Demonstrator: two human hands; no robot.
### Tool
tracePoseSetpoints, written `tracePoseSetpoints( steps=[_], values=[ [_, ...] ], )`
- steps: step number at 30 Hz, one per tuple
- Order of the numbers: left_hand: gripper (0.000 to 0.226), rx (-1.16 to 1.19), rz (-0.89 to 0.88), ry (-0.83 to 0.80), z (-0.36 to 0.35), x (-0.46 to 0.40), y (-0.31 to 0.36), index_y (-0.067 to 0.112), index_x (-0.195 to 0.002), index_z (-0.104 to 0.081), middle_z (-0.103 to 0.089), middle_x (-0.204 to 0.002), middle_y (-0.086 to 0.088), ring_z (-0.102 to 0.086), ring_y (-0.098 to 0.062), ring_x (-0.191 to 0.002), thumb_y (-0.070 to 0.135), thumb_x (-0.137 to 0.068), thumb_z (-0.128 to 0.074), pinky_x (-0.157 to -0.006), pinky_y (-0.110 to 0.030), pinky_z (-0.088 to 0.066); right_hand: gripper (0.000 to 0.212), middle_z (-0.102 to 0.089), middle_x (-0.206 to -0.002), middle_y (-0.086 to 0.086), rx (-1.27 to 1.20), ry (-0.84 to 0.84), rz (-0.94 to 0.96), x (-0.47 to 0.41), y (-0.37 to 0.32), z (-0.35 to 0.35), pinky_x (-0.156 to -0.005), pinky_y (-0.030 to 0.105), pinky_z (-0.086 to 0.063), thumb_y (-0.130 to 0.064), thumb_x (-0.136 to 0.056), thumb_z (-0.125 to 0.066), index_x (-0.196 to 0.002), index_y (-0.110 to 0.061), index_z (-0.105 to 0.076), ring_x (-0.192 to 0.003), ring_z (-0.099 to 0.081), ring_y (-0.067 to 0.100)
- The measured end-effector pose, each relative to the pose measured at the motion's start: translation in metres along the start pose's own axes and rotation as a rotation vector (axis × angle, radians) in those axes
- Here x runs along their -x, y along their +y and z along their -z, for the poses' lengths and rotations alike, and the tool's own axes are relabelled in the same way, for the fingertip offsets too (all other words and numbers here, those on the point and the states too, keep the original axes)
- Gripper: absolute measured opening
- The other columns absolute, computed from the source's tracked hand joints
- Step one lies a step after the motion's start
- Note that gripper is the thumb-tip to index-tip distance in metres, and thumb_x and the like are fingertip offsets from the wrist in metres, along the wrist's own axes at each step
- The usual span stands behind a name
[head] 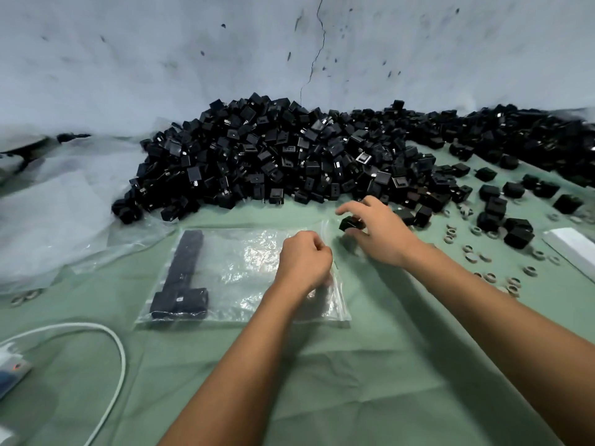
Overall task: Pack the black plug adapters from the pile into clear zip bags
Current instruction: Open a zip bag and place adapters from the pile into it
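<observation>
I see my left hand (304,260) pinching the mouth edge of the clear zip bag (244,275), which holds several adapters (183,278) at its far end. My right hand (380,231) grips one black adapter (350,224) beside the pile (289,156).

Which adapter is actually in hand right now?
The single black adapter pinched by the right hand, just right of the zip bag's opening; all others lie loose or already bagged.
</observation>
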State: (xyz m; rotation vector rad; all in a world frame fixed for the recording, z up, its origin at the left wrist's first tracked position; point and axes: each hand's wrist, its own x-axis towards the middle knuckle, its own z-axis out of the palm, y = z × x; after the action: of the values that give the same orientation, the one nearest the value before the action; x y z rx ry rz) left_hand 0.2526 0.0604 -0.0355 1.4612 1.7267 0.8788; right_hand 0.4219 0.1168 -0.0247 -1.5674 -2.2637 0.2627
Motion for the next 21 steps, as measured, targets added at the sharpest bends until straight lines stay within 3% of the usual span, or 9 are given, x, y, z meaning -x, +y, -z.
tracePoseSetpoints(
  steps=[3, 5, 8, 13, 17, 19, 21],
  values=[
    [0.016, -0.006, -0.003, 0.007, 0.01, 0.002, 0.003, 0.011, -0.077, -0.063, -0.071, -0.066, -0.013, -0.073, -0.033, -0.061, 0.012, -0.089, -0.051, -0.07, -0.05, -0.063, 0.023, -0.064, -0.101, 0.007, -0.62, -0.154, -0.129, 0.011, -0.018, 0.005, -0.073, 0.025, -0.056, -0.008, -0.102, -0.062, -0.12, -0.018, -0.072, -0.077, -0.066, 0.013],
    [0.015, -0.048, -0.02, 0.032, 0.018, 0.005, 0.007, 0.014, -0.075, -0.063, -0.072, -0.074, -0.014, -0.073, -0.036, -0.069, 0.015, -0.085, -0.051, -0.071, -0.051, -0.063, 0.019, -0.067, -0.096, 0.01, -0.852, -0.308, -0.2, 0.015, -0.025, 0.009, -0.071, 0.025, -0.055, -0.003, -0.098, -0.065, -0.116, -0.008, -0.071, -0.075, -0.066, 0.014],
    [0.013, -0.086, -0.032, 0.054, 0.029, 0.009, 0.016, 0.017, -0.073, -0.059, -0.071, -0.076, -0.012, -0.072, -0.035, -0.072, 0.017, -0.078, -0.047, -0.071, -0.051, -0.062, 0.022, -0.069, -0.098, 0.015, -0.86, -0.407, -0.196, 0.017, -0.033, 0.012, -0.074, 0.025, -0.057, 0.002, -0.093, -0.07, -0.115, 0.001, -0.069, -0.076, -0.07, 0.015],
    [0.011, -0.131, -0.072, 0.121, 0.04, 0.013, 0.029, 0.015, -0.074, -0.057, -0.069, -0.074, -0.01, -0.07, -0.032, -0.073, 0.016, -0.079, -0.048, -0.068, -0.042, -0.06, 0.024, -0.072, -0.097, 0.018, -0.795, -0.528, -0.157, 0.012, -0.043, 0.018, -0.074, 0.027, -0.062, 0.008, -0.1, -0.048, -0.114, 0.006, -0.068, -0.077, -0.072, 0.022],
    [0.012, -0.222, -0.168, 0.193, 0.048, 0.018, 0.042, 0.015, -0.075, -0.058, -0.063, -0.08, -0.004, -0.06, -0.025, -0.077, 0.015, -0.083, -0.049, -0.056, -0.031, -0.044, 0.015, -0.078, -0.094, 0.009, -0.81, -0.657, -0.048, 0.01, -0.056, 0.019, -0.079, 0.032, -0.063, 0.004, -0.092, -0.061, -0.099, 0.002, -0.074, -0.089, -0.075, 0.027],
    [0.012, -0.248, -0.209, 0.211, 0.053, 0.023, 0.052, 0.013, -0.077, -0.061, -0.062, -0.08, -0.004, -0.058, -0.023, -0.075, 0.015, -0.08, -0.05, -0.056, -0.032, -0.045, 0.018, -0.079, -0.087, 0.006, -0.847, -0.745, -0.04, 0.01, -0.067, 0.022, -0.076, 0.029, -0.062, -0.001, -0.081, -0.064, -0.085, -0.01, -0.08, -0.086, -0.077, 0.021],
    [0.012, -0.261, -0.232, 0.209, 0.057, 0.027, 0.063, 0.012, -0.078, -0.062, -0.062, -0.079, -0.003, -0.058, -0.022, -0.074, 0.015, -0.079, -0.05, -0.057, -0.031, -0.047, 0.034, -0.078, -0.075, -0.005, -0.791, -0.807, -0.032, 0.009, -0.077, 0.02, -0.069, 0.019, -0.058, -0.001, -0.078, -0.061, -0.068, -0.025, -0.081, -0.074, -0.075, 0.005]
  ],
)
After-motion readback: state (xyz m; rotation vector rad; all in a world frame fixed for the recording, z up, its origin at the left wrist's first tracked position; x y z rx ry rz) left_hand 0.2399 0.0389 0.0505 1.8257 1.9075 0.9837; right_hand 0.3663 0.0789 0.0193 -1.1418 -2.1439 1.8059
